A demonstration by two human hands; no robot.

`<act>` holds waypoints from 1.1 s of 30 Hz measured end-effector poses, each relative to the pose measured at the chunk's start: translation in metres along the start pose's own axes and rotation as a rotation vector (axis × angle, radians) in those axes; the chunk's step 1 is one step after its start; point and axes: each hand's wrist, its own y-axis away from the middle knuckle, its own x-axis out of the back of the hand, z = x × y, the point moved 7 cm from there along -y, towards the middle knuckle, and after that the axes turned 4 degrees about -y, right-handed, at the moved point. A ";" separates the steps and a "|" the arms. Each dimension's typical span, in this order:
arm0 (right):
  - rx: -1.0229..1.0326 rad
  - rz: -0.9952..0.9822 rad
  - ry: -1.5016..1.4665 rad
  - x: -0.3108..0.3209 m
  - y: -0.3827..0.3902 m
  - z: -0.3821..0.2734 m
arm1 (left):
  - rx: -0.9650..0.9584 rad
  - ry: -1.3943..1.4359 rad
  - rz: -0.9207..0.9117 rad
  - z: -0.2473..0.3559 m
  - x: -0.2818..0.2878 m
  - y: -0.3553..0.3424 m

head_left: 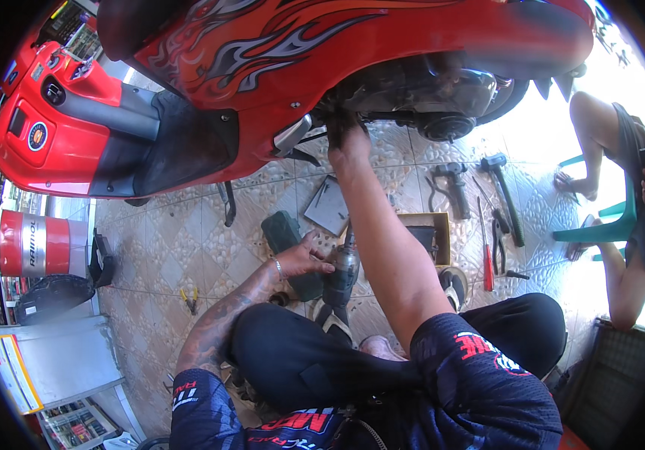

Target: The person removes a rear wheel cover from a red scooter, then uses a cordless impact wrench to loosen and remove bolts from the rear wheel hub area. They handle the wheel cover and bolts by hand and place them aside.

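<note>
A red scooter (pixel 285 52) with flame graphics fills the far side. My right hand (pixel 349 139) reaches up under its body, beside the engine (pixel 435 97); the fingers are lost in shadow, so what they touch cannot be made out. Low in the middle, my left hand (pixel 303 259) has its fingers spread and nothing in its grasp. Its thumb comes close to a power driver (pixel 341 271) standing by my legs; whether they touch is unclear. Past that hand lies a dark green case (pixel 280 229). A flat grey tray (pixel 327 204) is on the tiles beyond it.
Right of my forearm lie an open box (pixel 441 238), a hammer (pixel 504 196), a grey power tool (pixel 454 187), a red-handled screwdriver (pixel 487 262) and black pliers (pixel 498 244). Yellow-handled pliers (pixel 189 301) and a red-white bucket (pixel 45 244) are left. A person (pixel 622 150) sits on a green stool (pixel 607 225).
</note>
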 end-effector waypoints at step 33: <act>0.220 0.158 0.338 -0.014 0.016 -0.008 | -0.006 0.111 -0.049 -0.006 -0.003 -0.010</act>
